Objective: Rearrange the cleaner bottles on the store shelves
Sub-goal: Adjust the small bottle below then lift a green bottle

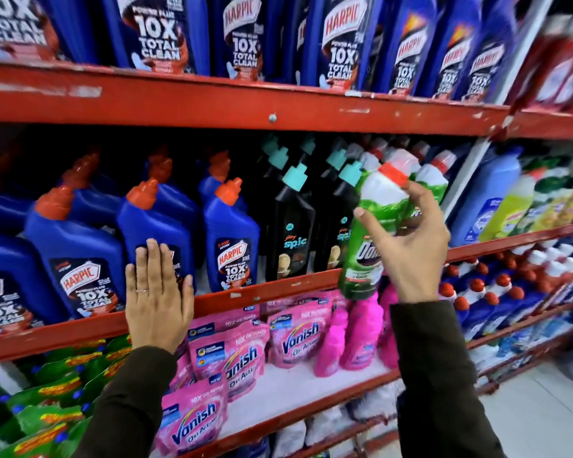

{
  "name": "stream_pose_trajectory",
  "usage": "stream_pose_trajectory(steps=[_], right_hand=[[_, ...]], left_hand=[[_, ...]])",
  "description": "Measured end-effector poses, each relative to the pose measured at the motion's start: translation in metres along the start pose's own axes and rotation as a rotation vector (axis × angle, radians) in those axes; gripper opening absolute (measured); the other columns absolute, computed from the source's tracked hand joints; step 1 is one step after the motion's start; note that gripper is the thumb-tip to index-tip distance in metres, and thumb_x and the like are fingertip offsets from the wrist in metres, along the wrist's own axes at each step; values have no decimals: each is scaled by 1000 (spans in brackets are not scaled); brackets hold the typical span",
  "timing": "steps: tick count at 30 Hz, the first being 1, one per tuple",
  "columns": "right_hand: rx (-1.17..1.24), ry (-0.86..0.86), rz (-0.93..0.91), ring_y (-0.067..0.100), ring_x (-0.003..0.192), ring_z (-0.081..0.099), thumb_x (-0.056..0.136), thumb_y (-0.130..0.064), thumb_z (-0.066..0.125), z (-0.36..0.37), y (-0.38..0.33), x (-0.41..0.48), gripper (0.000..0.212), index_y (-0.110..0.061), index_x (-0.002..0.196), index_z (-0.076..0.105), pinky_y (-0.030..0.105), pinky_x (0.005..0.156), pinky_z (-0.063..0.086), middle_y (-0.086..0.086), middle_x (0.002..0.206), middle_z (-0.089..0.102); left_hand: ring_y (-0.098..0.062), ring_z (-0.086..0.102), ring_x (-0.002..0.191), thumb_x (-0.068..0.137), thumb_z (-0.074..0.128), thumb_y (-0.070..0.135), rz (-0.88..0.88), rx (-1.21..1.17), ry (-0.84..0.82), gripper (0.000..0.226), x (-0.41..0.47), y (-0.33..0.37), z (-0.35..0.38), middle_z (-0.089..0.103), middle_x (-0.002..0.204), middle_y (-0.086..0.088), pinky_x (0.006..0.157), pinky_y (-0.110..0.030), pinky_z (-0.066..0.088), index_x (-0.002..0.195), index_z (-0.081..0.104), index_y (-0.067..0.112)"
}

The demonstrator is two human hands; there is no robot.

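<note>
Two hands are up at the middle shelf (pixel 278 285): the left hand (pixel 158 302) lies flat, fingers spread, against a blue Harpic bottle (pixel 156 233); the right hand (pixel 407 246) grips a tilted green bottle (pixel 371 233) at the shelf's front edge.

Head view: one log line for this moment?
left hand: flat on blue bottle | right hand: holding green bottle, tilted | shelf edge

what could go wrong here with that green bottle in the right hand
1. The right hand seems to hold the green bottle only loosely, tilted with its base out past the shelf edge; it might slip onto the pink Vanish bottles below.
2. Swinging it back could knock the black Spic bottles beside it.
</note>
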State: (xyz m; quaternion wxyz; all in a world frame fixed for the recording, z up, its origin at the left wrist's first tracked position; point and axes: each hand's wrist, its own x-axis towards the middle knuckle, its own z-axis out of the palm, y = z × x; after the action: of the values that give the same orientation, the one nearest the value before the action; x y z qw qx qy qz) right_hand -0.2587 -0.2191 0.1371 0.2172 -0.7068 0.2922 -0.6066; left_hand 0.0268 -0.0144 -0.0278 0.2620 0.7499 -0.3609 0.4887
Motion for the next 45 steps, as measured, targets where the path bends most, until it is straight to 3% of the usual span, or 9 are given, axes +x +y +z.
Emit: stream_pose_trajectory(steps=[2, 4, 9, 15, 31, 37, 40, 42, 45], right_hand=[[-23, 54, -10, 4, 118, 56, 78, -43, 86, -5, 4, 17, 64, -20, 132, 60, -4, 93, 32, -8, 127, 64], [-48, 92, -10, 4, 119, 54, 80, -42, 85, -8, 13, 30, 66, -15, 134, 58, -3, 92, 31, -1, 132, 64], [-90, 118, 22, 3, 121, 48, 84, -39, 82, -2, 38, 51, 68, -13, 139, 53, 16, 102, 36, 6, 137, 60], [-119, 22, 81, 27, 131, 56, 84, -39, 84, 11, 59, 64, 70, -11, 140, 53, 42, 112, 45, 9, 141, 61], [-153, -44, 138, 35, 130, 59, 87, -39, 81, 28, 69, 71, 72, -7, 144, 52, 51, 111, 48, 16, 144, 60], [-187, -114, 144, 22, 89, 68, 90, -35, 79, 35, 74, 67, 72, -7, 149, 48, 34, 94, 49, 17, 144, 59], [-212, -125, 140, 33, 124, 59, 92, -31, 77, 38, 72, 68, 74, -5, 152, 43, 31, 105, 42, 19, 149, 55], [-198, -125, 120, 27, 127, 56, 93, -27, 76, 38, 74, 66, 76, -3, 154, 38, 20, 105, 35, 16, 156, 48], [-158, -121, 98, 30, 146, 43, 95, -27, 73, 40, 86, 57, 80, -5, 158, 28, 39, 121, 36, 14, 162, 40]], left_hand=[[-24, -8, 161, 107, 36, 33, 4, 1, 0, 73, -1, 0, 0, -10, 173, -10, 131, -42, -3, 164, 3, 2], [-25, -7, 161, 107, 37, 33, 7, 1, -4, 73, -1, 0, 0, -9, 173, -10, 132, -42, -2, 164, 3, 2], [-24, -7, 161, 106, 38, 34, 19, 11, 2, 74, 0, -1, 0, -9, 173, -10, 132, -42, -2, 164, 4, 1], [-25, -6, 161, 106, 38, 34, 24, 18, -1, 75, -1, -1, 0, -8, 173, -11, 132, -42, -1, 164, 4, 1], [-25, -6, 161, 108, 33, 35, 42, 26, 4, 72, -1, -2, 1, -9, 173, -12, 132, -42, 0, 164, 2, 2], [-25, -5, 161, 109, 34, 36, 34, 13, 0, 71, -2, -3, 2, -7, 173, -12, 132, -43, 2, 164, 3, 3], [-25, -5, 161, 109, 34, 35, 35, 18, 1, 72, -3, -3, 3, -8, 173, -11, 132, -43, 2, 164, 3, 3], [-25, -5, 161, 108, 35, 35, 33, 17, 0, 72, -3, -3, 2, -7, 173, -11, 132, -43, 2, 164, 3, 3], [-25, -4, 161, 107, 38, 34, 27, 15, 2, 74, -4, -3, 2, -7, 173, -11, 132, -43, 2, 164, 4, 3]])
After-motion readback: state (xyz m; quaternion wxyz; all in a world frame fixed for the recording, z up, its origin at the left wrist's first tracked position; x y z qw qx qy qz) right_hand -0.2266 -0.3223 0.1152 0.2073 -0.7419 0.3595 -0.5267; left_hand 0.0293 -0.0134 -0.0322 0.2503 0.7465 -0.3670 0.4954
